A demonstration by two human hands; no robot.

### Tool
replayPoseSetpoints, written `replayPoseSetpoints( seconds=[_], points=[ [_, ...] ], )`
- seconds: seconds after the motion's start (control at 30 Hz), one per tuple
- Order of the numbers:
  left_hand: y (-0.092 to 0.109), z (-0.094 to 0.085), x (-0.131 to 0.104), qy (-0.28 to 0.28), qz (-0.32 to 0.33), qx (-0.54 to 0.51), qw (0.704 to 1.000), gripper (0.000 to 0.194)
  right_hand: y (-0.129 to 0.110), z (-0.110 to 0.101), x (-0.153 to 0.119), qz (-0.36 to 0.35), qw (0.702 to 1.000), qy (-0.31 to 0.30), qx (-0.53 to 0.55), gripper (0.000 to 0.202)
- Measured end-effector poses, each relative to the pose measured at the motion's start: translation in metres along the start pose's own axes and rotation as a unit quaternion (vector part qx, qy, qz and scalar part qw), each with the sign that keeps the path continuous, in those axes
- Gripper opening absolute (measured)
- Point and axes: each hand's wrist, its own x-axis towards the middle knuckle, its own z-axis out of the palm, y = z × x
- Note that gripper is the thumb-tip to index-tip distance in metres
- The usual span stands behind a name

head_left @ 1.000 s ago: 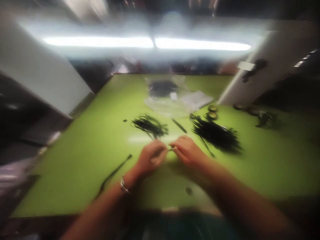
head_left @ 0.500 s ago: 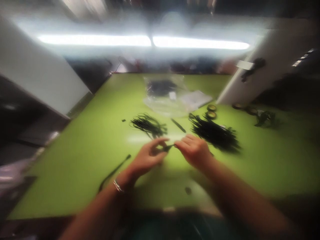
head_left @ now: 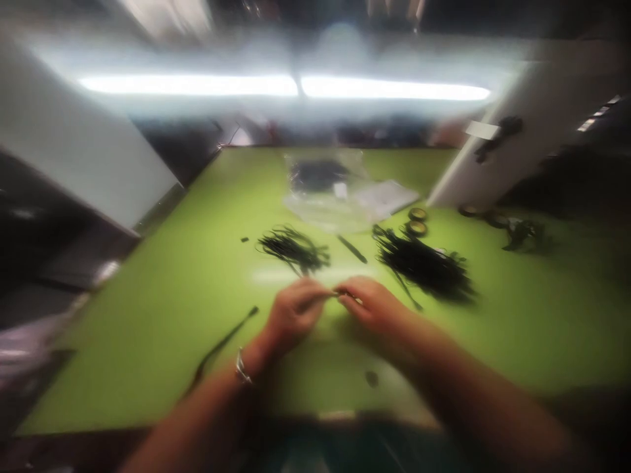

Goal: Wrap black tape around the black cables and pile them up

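Note:
Over the green tabletop my left hand [head_left: 297, 307] is closed in a pinch, fingers pointing right. Facing it, my right hand [head_left: 367, 299] also pinches, its fingertips meeting those of the left. Between them a small bit of thin black cord [head_left: 336, 293] shows; my fingers hide most of it, and blur hides its details. Just beyond my hands lies a small bunch of black cords [head_left: 290, 248]. A bigger bundle of black cords [head_left: 426, 263] lies to the right, one cord sticking out toward me. A single black cord [head_left: 224, 340] lies beside my left forearm.
A clear plastic bag [head_left: 320, 177] with dark contents lies at the back, beside a pale packet [head_left: 387, 196]. A dark pen-like tool [head_left: 351, 249] lies between the bunches. Rolls of tape [head_left: 417, 227] stand near the right-hand panel [head_left: 493, 164]. A dark round spot [head_left: 371, 378] shows near the front.
My left hand has turned and its spread fingers have closed into a pinch. My right hand has shifted slightly left, and the fingertips now meet, covering more of the cord.

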Motion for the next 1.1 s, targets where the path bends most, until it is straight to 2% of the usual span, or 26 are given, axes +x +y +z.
replayPoseSetpoints(
  seconds=[0.07, 0.13, 0.23, 0.3, 0.37, 0.43, 0.53, 0.63, 0.73, 0.83, 0.9, 0.97, 1.03, 1.1],
  points=[
    [-0.001, 0.001, -0.001, -0.018, 0.021, 0.009, 1.0, 0.022, -0.004, -0.003, 0.001, 0.071, 0.991, -0.07, 0.092, 0.024],
    [0.0, 0.002, -0.002, -0.027, 0.026, 0.007, 0.999, 0.021, -0.006, -0.007, 0.002, 0.13, 0.974, -0.109, 0.151, 0.026],
    [0.005, 0.0, 0.0, -0.034, -0.041, -0.045, 0.998, 0.026, -0.004, -0.01, 0.002, 0.161, 0.969, -0.08, 0.172, 0.019],
    [0.01, -0.003, 0.002, -0.059, -0.129, -0.098, 0.985, 0.048, -0.001, -0.01, 0.001, 0.124, 0.982, -0.03, 0.14, 0.013],
    [0.014, -0.008, 0.004, -0.087, -0.195, -0.137, 0.967, 0.064, 0.0, -0.009, 0.0, 0.057, 0.995, 0.032, 0.072, 0.008],
    [0.016, -0.011, 0.006, -0.1, -0.214, -0.158, 0.959, 0.059, 0.0, -0.006, -0.002, -0.015, 0.996, 0.082, -0.011, 0.008],
    [0.015, -0.012, 0.007, -0.105, -0.222, -0.146, 0.958, 0.043, -0.003, -0.003, -0.003, -0.09, 0.981, 0.114, -0.13, 0.016],
    [0.011, -0.009, 0.005, -0.086, -0.191, -0.08, 0.974, 0.036, -0.006, -0.001, -0.004, -0.113, 0.964, 0.121, -0.206, 0.022],
    [0.007, -0.003, 0.001, -0.04, -0.099, -0.013, 0.994, 0.033, -0.008, 0.001, -0.003, -0.089, 0.968, 0.103, -0.21, 0.023],
    [0.002, 0.002, -0.004, -0.017, -0.033, 0.025, 0.999, 0.037, -0.009, 0.003, -0.002, -0.018, 0.989, 0.054, -0.139, 0.017],
    [0.0, 0.004, -0.007, -0.034, -0.008, 0.037, 0.999, 0.043, -0.01, 0.004, -0.002, 0.03, 0.998, 0.002, -0.062, 0.013],
    [-0.002, 0.005, -0.008, -0.055, 0.014, 0.052, 0.997, 0.047, -0.011, 0.005, -0.002, 0.057, 0.997, -0.045, -0.001, 0.017],
    [-0.003, 0.005, -0.008, -0.055, 0.032, 0.059, 0.996, 0.047, -0.011, 0.004, -0.002, 0.067, 0.996, -0.059, 0.02, 0.021],
    [-0.001, 0.005, -0.006, -0.04, 0.029, 0.047, 0.998, 0.045, -0.009, 0.001, -0.003, 0.07, 0.997, -0.041, -0.005, 0.02]
  ],
)
